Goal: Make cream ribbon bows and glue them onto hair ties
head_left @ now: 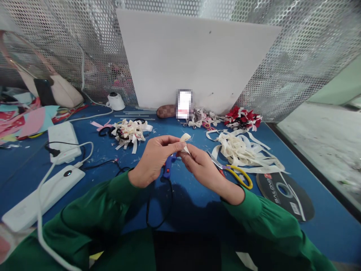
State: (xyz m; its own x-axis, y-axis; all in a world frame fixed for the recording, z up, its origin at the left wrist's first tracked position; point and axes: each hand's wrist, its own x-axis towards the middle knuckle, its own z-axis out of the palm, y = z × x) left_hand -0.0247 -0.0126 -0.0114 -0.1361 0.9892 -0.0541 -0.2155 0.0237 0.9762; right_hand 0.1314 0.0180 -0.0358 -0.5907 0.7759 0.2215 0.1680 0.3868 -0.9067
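Fingertips together above the blue table (194,210), your left hand (153,160) and right hand (204,167) pinch a short cream ribbon piece (185,137) between them, its lower part largely covered by your fingers. Below, a blue corded tool (168,165) shows its handle and red switch (the front end is lost behind your hands). Yellow-handled scissors (239,175) lie beside your right wrist, near a tangled heap of cream ribbon (239,148) that overlaps the rim of a dark disc (296,199). At the back, pixelation masks an upright bright screen (184,103); at left, the frame edge crops a pale handbag (66,90).
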